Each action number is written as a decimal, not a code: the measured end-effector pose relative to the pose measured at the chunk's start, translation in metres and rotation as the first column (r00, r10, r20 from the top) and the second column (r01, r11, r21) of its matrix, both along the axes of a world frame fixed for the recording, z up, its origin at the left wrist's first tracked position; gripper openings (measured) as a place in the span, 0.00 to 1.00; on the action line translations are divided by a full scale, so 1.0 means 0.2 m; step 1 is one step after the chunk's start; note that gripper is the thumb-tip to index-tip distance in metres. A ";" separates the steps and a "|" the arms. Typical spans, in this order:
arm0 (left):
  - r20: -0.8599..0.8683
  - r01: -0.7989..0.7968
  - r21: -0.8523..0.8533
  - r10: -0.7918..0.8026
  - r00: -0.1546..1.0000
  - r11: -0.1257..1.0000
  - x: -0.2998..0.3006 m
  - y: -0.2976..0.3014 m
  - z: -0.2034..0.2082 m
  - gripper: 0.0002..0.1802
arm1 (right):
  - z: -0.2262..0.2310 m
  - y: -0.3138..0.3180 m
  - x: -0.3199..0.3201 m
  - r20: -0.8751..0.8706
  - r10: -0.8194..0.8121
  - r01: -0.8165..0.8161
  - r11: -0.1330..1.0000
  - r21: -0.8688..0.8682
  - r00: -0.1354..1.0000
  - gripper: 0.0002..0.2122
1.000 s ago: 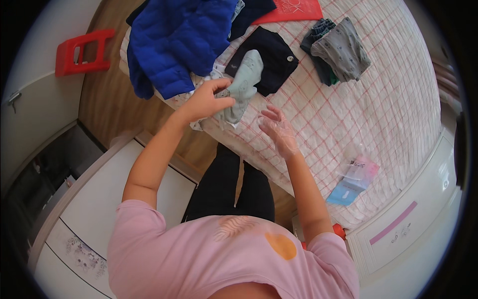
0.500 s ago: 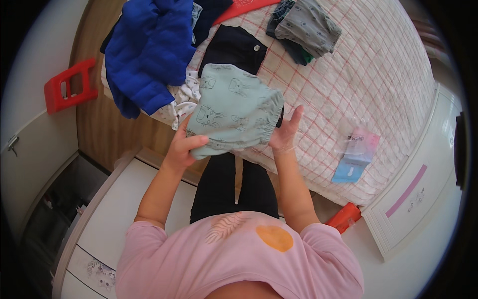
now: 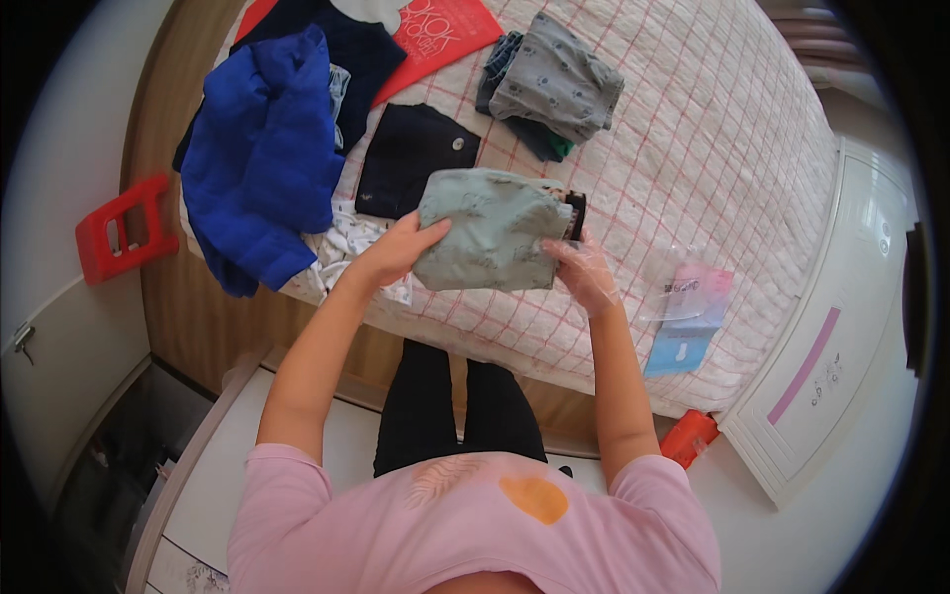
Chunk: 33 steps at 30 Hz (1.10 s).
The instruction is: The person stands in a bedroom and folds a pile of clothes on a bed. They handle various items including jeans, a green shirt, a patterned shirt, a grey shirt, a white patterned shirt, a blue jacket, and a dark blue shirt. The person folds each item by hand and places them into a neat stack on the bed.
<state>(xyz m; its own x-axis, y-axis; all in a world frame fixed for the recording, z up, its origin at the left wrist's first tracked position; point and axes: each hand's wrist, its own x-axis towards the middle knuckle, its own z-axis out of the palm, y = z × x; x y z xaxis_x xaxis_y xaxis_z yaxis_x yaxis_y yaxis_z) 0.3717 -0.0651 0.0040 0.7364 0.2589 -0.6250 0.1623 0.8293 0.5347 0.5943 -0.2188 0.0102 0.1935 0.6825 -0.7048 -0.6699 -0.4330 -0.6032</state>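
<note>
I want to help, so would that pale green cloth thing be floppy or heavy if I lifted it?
The pale green garment is probably floppy, since its thin-looking cloth creases. It's likely light: the left hand and right hand just grip its sides.

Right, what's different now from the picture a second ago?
The pale green garment, bunched in the left hand then, has moved right and is spread flatter. The right hand, empty then, now grips its right side; the left still holds on. The blue clothing and dark folded cloth stay on the bed.
</note>
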 end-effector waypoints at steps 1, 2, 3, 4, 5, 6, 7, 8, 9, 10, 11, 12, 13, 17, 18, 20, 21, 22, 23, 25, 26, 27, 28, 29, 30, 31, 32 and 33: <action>0.035 0.027 0.074 -0.030 0.999 0.997 0.10 0.07 -0.03 0.21 | -0.04 0.02 0.07 0.024 -0.034 0.034 0.999 0.014 0.999 0.22; 0.050 0.053 0.129 -0.060 0.997 0.990 0.21 0.15 -0.03 0.22 | -0.01 0.08 0.12 0.042 -0.118 0.118 0.993 -0.015 0.992 0.21; 0.071 0.081 0.181 -0.096 0.993 0.980 0.32 0.25 -0.01 0.22 | 0.00 0.13 0.19 0.041 -0.176 0.173 0.982 0.073 0.984 0.21; 0.077 0.103 0.216 -0.122 0.990 0.971 0.42 0.33 0.01 0.23 | 0.01 0.18 0.26 0.095 -0.178 0.166 0.979 0.123 0.979 0.21; 0.081 0.123 0.250 -0.148 0.986 0.960 0.50 0.42 0.03 0.24 | 0.02 0.24 0.33 0.148 -0.181 0.155 0.973 0.171 0.972 0.20; 0.110 0.146 0.309 -0.188 0.976 0.940 0.58 0.50 0.05 0.25 | 0.06 0.31 0.38 0.124 -0.209 0.177 0.958 0.226 0.970 0.21; 0.086 0.136 0.377 -0.181 0.980 0.916 0.65 0.57 0.04 0.25 | 0.09 0.39 0.43 0.097 -0.234 0.199 0.939 0.280 0.967 0.21; 0.071 0.140 0.419 -0.186 0.980 0.897 0.72 0.64 0.02 0.24 | 0.08 0.46 0.50 0.085 -0.232 0.196 0.932 0.306 0.969 0.21; 0.055 0.148 0.459 -0.194 0.980 0.876 0.77 0.70 0.00 0.24 | 0.02 0.49 0.56 0.236 -0.171 0.099 0.952 0.288 0.957 0.21; 0.086 0.056 0.549 -0.123 0.989 0.834 0.83 0.73 -0.03 0.23 | -0.07 0.51 0.63 0.380 -0.107 0.007 0.967 0.255 0.919 0.21; -0.105 0.104 0.790 -0.034 0.994 0.604 0.85 0.74 -0.11 0.22 | -0.16 0.57 0.66 0.351 -0.105 0.035 0.979 0.199 0.931 0.20; -0.247 0.203 0.927 0.108 0.963 0.316 0.87 0.74 -0.19 0.21 | -0.23 0.62 0.69 0.326 -0.109 0.066 0.988 0.139 0.939 0.19; -0.325 0.336 0.942 0.286 0.902 0.011 0.89 0.74 -0.27 0.21 | -0.28 0.63 0.72 0.260 -0.130 0.099 0.987 0.129 0.957 0.19; -0.127 0.131 0.873 -0.039 0.991 0.470 1.05 0.50 -0.19 0.18 | -0.42 0.58 0.81 0.144 -0.177 0.149 0.971 0.184 0.974 0.18; -0.108 0.095 0.886 0.001 0.994 0.453 1.09 0.45 -0.20 0.21 | -0.39 0.58 0.79 0.245 -0.125 0.067 0.970 0.233 0.961 0.18; -0.059 0.020 0.910 0.079 0.995 0.415 1.17 0.38 -0.22 0.26 | -0.30 0.60 0.75 0.081 -0.204 0.185 0.963 0.197 0.976 0.18; -0.098 0.054 0.922 0.095 0.991 0.382 1.21 0.37 -0.23 0.28 | -0.28 0.61 0.73 0.170 -0.204 0.173 0.968 0.180 0.964 0.18; -0.136 0.089 0.933 0.114 0.984 0.350 1.24 0.38 -0.24 0.30 | -0.27 0.62 0.71 0.258 -0.200 0.162 0.973 0.162 0.945 0.18; -0.176 0.127 0.939 0.131 0.976 0.319 1.26 0.38 -0.25 0.33 | -0.27 0.62 0.69 0.342 -0.194 0.155 0.978 0.139 0.920 0.18; -0.174 0.109 0.919 0.142 0.974 0.378 1.27 0.41 -0.27 0.27 | -0.27 0.64 0.67 0.443 -0.204 0.165 0.978 0.124 0.873 0.18; -0.179 0.108 0.907 0.141 0.974 0.408 1.27 0.42 -0.25 0.25 | -0.26 0.65 0.68 0.499 -0.200 0.174 0.980 0.099 0.843 0.18; -0.185 0.107 0.893 0.140 0.973 0.436 1.27 0.44 -0.22 0.23 | -0.26 0.65 0.68 0.553 -0.193 0.183 0.980 0.074 0.810 0.18; -0.238 0.129 0.850 0.153 0.959 0.511 1.27 0.45 -0.20 0.18 | -0.26 0.64 0.68 0.589 -0.216 0.209 0.975 0.080 0.779 0.17; -0.179 0.068 0.866 0.181 0.967 0.496 1.27 0.46 -0.20 0.18 | -0.25 0.65 0.68 0.575 -0.214 0.200 0.976 0.089 0.790 0.17; -0.120 0.006 0.878 0.207 0.971 0.479 1.28 0.47 -0.19 0.18 | -0.23 0.65 0.67 0.561 -0.211 0.190 0.977 0.097 0.801 0.17; -0.059 -0.057 0.886 0.233 0.971 0.461 1.28 0.48 -0.19 0.18 | -0.21 0.66 0.66 0.547 -0.208 0.180 0.978 0.106 0.811 0.17; -0.110 0.014 0.898 0.194 0.975 0.439 1.29 0.47 -0.14 0.17 | -0.19 0.67 0.65 0.529 -0.211 0.168 0.977 0.128 0.822 0.17; -0.145 0.058 0.905 0.178 0.973 0.422 1.30 0.47 -0.14 0.18 | -0.16 0.68 0.63 0.511 -0.212 0.156 0.976 0.150 0.833 0.16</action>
<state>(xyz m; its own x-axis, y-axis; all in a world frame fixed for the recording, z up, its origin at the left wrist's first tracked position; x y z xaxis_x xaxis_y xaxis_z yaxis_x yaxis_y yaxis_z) 0.6312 0.0287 -0.0248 0.5928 0.7960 -0.1228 0.3246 -0.0966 0.9409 0.7193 -0.0837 -0.0225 0.6419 0.6572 -0.3950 -0.3053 -0.2535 -0.9179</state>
